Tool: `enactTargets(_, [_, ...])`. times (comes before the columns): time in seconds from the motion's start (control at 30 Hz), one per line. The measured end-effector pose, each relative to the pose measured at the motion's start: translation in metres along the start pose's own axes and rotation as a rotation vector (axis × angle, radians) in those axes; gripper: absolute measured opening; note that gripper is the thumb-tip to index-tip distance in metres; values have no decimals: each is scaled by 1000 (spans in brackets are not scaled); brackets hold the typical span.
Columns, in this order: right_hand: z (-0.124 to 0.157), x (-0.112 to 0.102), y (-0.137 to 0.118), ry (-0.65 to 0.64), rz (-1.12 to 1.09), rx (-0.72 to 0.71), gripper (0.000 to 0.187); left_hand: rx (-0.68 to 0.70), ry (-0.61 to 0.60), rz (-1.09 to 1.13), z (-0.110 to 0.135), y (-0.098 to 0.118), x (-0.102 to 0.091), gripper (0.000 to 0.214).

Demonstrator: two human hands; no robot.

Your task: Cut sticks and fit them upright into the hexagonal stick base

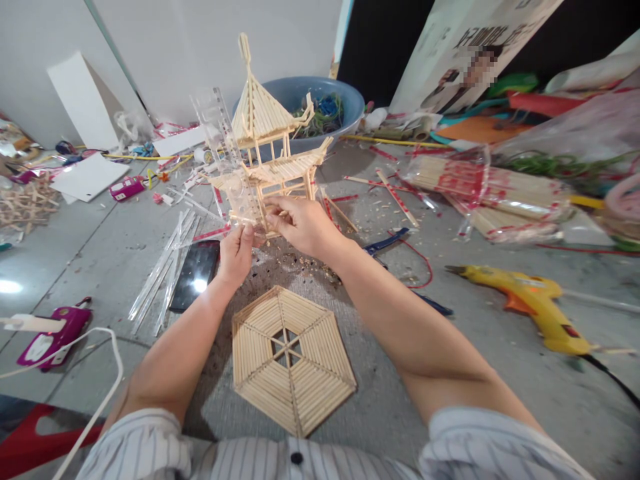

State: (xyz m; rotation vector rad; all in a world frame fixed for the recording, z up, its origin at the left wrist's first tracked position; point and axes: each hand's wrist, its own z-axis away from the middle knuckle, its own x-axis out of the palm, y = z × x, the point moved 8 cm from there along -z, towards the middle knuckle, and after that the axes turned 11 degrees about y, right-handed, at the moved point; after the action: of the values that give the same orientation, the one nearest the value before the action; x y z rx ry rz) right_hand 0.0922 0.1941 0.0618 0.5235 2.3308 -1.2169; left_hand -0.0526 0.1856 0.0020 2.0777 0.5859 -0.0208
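Note:
A small pagoda model built of thin wooden sticks stands upright, with a pointed top roof and upturned eaves below. Against its left side is a clear plastic ruler with dark markings, tilted slightly. My left hand pinches the ruler's lower end between thumb and fingers. Close to the ruler's right edge and the pagoda's lower posts, my right hand has its fingers curled and closed; what is between them is hidden. Nearer to me, a flat hexagonal stick panel with a spoked opening lies on the floor.
A yellow glue gun and blue-handled pliers lie right. Left are a phone, clear strips and a purple power socket. Behind stand a blue basin and bagged sticks.

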Motion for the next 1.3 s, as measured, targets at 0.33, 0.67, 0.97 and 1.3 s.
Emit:
enactTargets(0.33, [0, 2, -1, -3, 26, -41, 27, 88, -12, -10, -1, 12, 1, 48])
enactTargets(0.67, [0, 0, 0, 14, 65, -45, 27, 56, 6, -6, 0, 6, 0, 46])
enactTargets(0.97, [-1, 4, -1, -14, 119, -84, 27, 1, 51, 37, 3, -3, -1, 41])
enactTargets(1.3, [3, 10, 4, 49, 183, -104, 28, -35, 123, 42, 5, 3, -1, 41])
